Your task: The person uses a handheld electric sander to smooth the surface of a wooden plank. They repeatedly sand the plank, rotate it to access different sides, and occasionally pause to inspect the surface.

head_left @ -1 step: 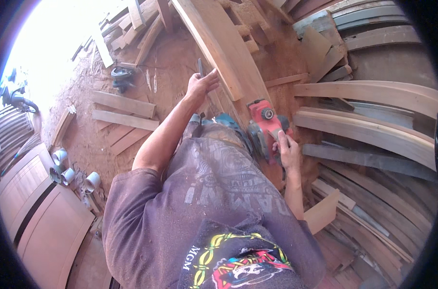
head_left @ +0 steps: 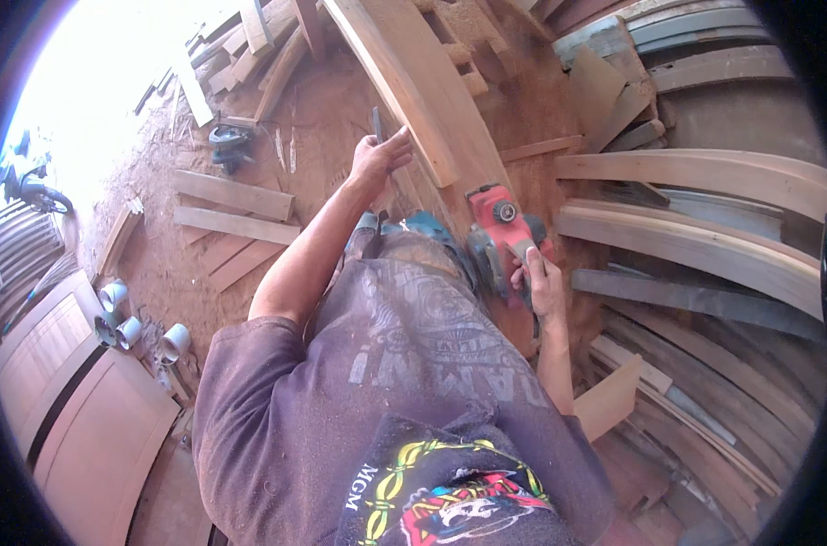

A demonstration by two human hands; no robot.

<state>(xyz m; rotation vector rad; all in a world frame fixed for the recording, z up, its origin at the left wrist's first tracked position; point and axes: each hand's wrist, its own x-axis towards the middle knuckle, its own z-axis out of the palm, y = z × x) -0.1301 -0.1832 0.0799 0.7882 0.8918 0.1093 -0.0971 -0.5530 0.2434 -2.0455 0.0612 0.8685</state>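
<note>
My right hand (head_left: pixel 544 284) is wrapped round the rear handle of a red electric planer (head_left: pixel 493 200), which has a round dark knob on top. The planer sits by the near end of a long wooden board (head_left: pixel 468 136), close to my right side. A narrower light wooden beam (head_left: pixel 427 150) lies lengthwise on that board. Beside the beam's left edge is my left hand (head_left: pixel 383 159), fingers pointing right with their tips against the wood. A thin dark grey strip (head_left: pixel 377 123) sticks up from between its thumb and fingers; its lower part is hidden.
Curved wooden pieces (head_left: pixel 695 246) are stacked along the right. Loose planks (head_left: pixel 236 227) and a dark power tool (head_left: pixel 231 146) lie on the sawdust-covered ground at left. Panelled wooden boards (head_left: pixel 104 437) and several pale pots (head_left: pixel 174 342) stand at lower left.
</note>
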